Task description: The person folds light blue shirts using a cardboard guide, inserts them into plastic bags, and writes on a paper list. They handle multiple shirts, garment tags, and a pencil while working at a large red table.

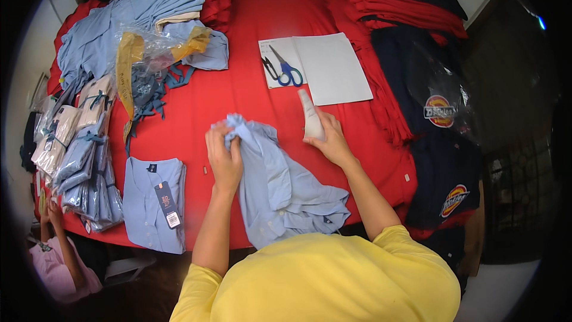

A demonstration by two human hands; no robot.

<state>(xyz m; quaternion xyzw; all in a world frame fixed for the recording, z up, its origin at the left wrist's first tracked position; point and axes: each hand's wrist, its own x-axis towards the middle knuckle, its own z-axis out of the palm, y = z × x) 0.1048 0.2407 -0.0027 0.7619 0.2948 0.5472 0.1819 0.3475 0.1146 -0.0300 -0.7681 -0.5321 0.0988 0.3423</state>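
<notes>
A light blue shirt [277, 182] lies crumpled at the table's near middle, partly over the front edge. My left hand [224, 155] grips its bunched upper end between fingers and thumb. My right hand [331, 140] is closed around a white tapered object [311, 120] whose narrow end points away from me; its kind is unclear. That hand is apart from the shirt, just below the papers. To the left, a neatly folded light blue shirt [143, 214] bears a dark hang tag [167, 204].
White papers [333, 71] hold blue-handled scissors [286, 71] and small black snips [269, 68]. Bagged folded garments [77, 149] and a heap of blue shirts [137, 18] stand left. Red and navy garments [441, 173] edge the right. Another person [62, 268] is at lower left.
</notes>
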